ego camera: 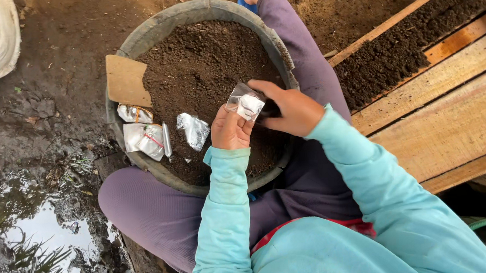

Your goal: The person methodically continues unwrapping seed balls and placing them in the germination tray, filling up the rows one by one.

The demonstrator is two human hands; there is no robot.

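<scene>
My fingers (240, 119) on both hands pinch a small clear packet (244, 103) over the big round tub (189, 13) of dark soil. My left hand (230, 129) grips its bottom, my right hand (292, 110) its top. I think I'm tearing it open, so next comes a careful pull.

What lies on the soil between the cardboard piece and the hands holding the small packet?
In the head view, a crumpled clear packet lies on the soil between the cardboard piece and the hands; otherwise bare soil.
</scene>
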